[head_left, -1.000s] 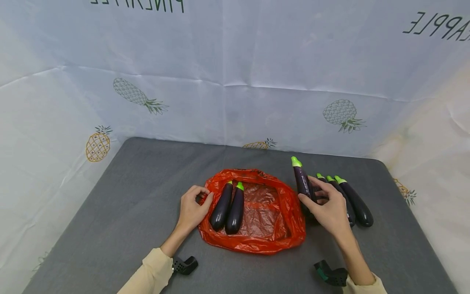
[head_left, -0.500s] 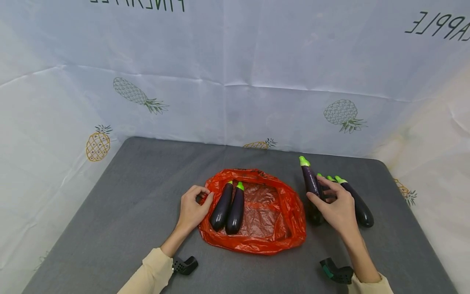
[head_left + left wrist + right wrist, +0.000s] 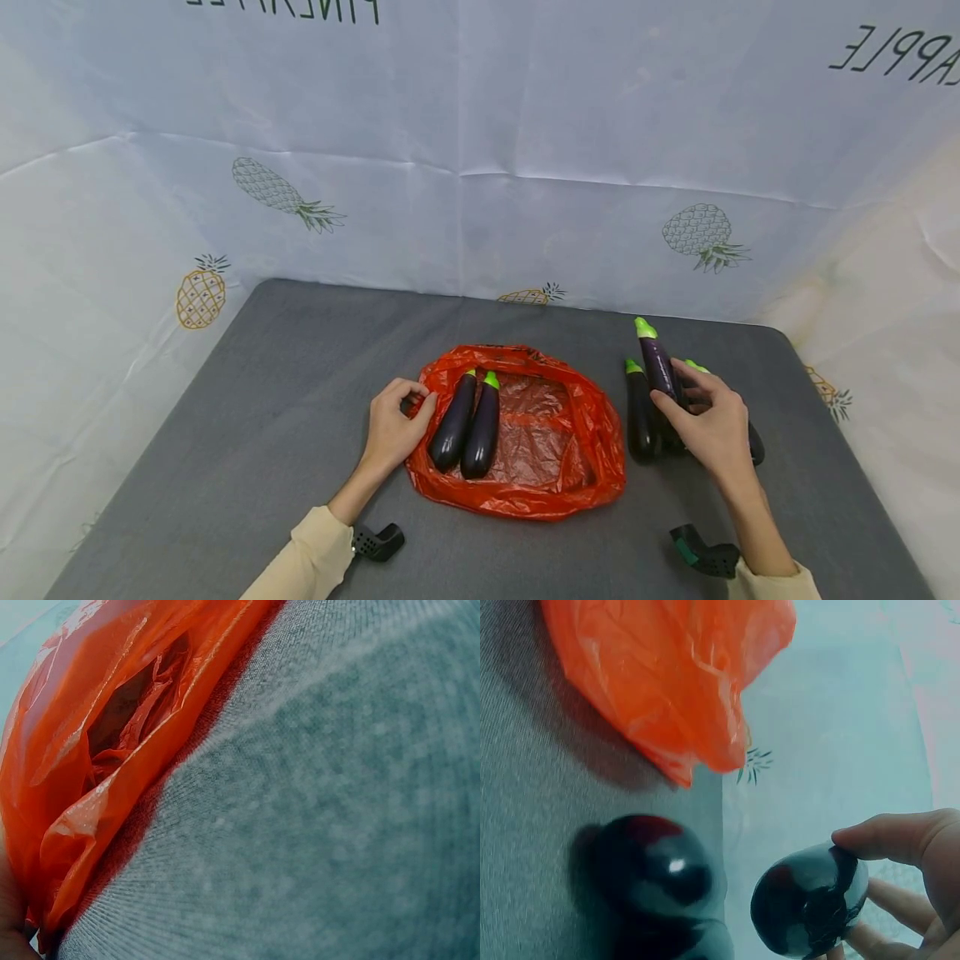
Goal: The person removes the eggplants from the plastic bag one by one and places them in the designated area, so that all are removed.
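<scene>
A red plastic bag [image 3: 525, 502] lies with its mouth spread wide on the grey table. Inside, along its left side, are two dark purple eggplants, one [image 3: 452, 425] beside the other [image 3: 483, 432]. My left hand [image 3: 395, 423] pinches the bag's left rim; the left wrist view shows the gathered plastic [image 3: 64, 855]. Right of the bag, my right hand [image 3: 712, 425] holds an eggplant [image 3: 657, 364] between thumb and fingers, green cap pointing away. In the right wrist view that eggplant [image 3: 802, 904] is raised off the table.
Several more eggplants lie under and around the right hand; one [image 3: 640, 417] shows on the left, another [image 3: 757, 446] is mostly hidden on the right. A pineapple-print cloth [image 3: 585, 233] hangs behind the grey table [image 3: 300, 358].
My right hand has moved right with the eggplant, away from the bag and over the lying ones, uncovering one on the left. The left hand and the bag have stayed still.
</scene>
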{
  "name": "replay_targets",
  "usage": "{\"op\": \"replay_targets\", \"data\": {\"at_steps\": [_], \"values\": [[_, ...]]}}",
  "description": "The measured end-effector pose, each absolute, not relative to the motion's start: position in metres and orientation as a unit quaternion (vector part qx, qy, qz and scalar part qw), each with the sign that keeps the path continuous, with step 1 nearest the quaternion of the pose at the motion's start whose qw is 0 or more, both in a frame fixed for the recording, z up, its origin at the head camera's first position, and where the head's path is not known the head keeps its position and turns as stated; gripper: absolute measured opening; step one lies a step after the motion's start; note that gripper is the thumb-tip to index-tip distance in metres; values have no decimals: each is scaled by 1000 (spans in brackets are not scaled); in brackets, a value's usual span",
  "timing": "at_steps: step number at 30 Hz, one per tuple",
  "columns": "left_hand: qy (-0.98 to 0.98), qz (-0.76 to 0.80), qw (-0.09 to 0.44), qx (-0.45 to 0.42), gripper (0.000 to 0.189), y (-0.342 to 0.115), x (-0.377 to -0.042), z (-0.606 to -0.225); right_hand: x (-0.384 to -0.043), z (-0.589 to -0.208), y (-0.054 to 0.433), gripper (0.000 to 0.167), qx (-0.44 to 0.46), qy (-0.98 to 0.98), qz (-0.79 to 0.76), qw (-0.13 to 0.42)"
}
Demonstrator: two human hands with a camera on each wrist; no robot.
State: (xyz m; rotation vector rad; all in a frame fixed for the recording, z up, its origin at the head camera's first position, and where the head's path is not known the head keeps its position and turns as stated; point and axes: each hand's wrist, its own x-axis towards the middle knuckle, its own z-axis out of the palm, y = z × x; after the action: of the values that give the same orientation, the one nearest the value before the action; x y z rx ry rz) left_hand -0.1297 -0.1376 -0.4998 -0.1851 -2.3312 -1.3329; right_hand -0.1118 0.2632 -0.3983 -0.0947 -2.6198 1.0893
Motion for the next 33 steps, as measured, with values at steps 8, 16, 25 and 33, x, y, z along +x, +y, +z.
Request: {"op": "replay_targets", "data": {"at_steps": [8,16,25,33], "values": [[-843,-482,227,-67,9,-138,-130,-499,-113,-401,277,53,-51,-911,375,164],[-845,-483,222,-66,9,-137,-130,-498,-115,-401,297,52,-91,-916,357,157],[-847,-481,219,-63,8,-137,-130,-497,-115,-402,322,53,-144,-921,332,144],[-847,-483,214,-61,9,-137,-130,-497,-114,-407,350,55,-197,-919,319,122]]}}
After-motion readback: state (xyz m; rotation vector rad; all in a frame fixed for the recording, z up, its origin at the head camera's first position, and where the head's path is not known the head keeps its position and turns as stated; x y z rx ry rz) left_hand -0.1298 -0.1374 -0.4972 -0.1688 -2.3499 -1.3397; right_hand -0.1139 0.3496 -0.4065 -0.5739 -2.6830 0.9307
